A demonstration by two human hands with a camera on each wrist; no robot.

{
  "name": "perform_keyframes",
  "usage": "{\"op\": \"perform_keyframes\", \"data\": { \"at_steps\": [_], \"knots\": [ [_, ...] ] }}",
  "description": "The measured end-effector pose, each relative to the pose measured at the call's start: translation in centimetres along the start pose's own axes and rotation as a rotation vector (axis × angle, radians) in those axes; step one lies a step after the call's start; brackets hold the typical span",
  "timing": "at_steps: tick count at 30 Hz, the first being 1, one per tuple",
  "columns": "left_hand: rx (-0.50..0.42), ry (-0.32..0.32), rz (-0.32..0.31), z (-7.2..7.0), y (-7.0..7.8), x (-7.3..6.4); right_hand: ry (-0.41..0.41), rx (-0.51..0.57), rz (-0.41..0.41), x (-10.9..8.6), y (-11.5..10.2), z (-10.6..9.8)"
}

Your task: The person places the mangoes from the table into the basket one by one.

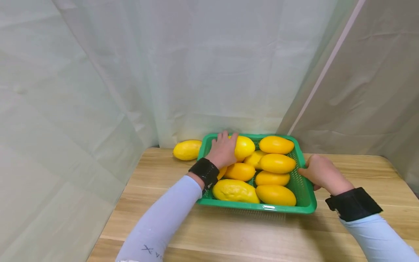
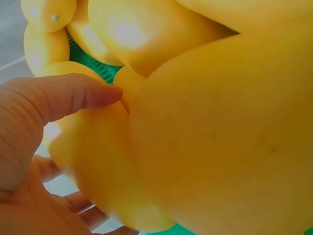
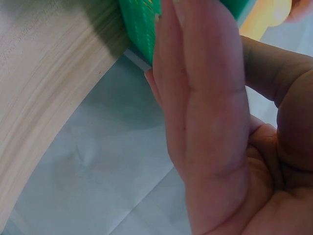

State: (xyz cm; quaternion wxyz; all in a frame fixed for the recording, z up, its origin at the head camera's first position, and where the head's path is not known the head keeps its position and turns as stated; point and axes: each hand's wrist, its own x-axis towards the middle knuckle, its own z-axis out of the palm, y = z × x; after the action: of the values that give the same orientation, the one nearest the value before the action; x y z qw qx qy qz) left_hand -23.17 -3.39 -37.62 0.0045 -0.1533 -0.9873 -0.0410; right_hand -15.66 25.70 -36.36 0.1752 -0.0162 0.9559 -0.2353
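A green plastic basket (image 1: 304, 209) holds several yellow mangoes, some stacked on others. My left hand (image 1: 224, 150) reaches over its far left part and grips a mango (image 1: 244, 147). In the left wrist view the thumb (image 2: 83, 95) lies on one side of that mango (image 2: 102, 161), with the other fingers round its far side. A larger mango (image 2: 220, 132) fills much of that view. At the basket's right side my right hand (image 1: 322, 173) holds the rim, thumb over the top and fingers outside the wall. The right wrist view shows those fingers (image 3: 212, 107) along the green side.
One more mango (image 1: 187, 150) lies on the wooden table (image 1: 248, 236), just left of the basket. A pale cloth curtain (image 1: 216, 72) hangs close behind the table's back edge. The front rim of the basket faces me.
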Motion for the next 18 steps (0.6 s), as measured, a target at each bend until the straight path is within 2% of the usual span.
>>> {"op": "perform_keyframes", "data": {
  "at_steps": [5,9,13,18],
  "knots": [
    [0.004,0.007,0.007,0.0,-0.2,0.2,-0.003,-0.002,0.007,0.0,0.0,-0.2],
    [0.01,0.007,0.022,-0.7,-0.3,-0.2,-0.008,0.001,0.014,0.1,-0.1,-0.1],
    [-0.045,0.022,0.04,-2.0,-0.8,-0.9,-0.013,0.001,0.024,0.1,-0.2,0.0],
    [-0.137,0.09,0.065,-3.6,-2.7,-1.8,-0.01,0.007,0.022,0.2,-0.1,0.0]
  ]
}}
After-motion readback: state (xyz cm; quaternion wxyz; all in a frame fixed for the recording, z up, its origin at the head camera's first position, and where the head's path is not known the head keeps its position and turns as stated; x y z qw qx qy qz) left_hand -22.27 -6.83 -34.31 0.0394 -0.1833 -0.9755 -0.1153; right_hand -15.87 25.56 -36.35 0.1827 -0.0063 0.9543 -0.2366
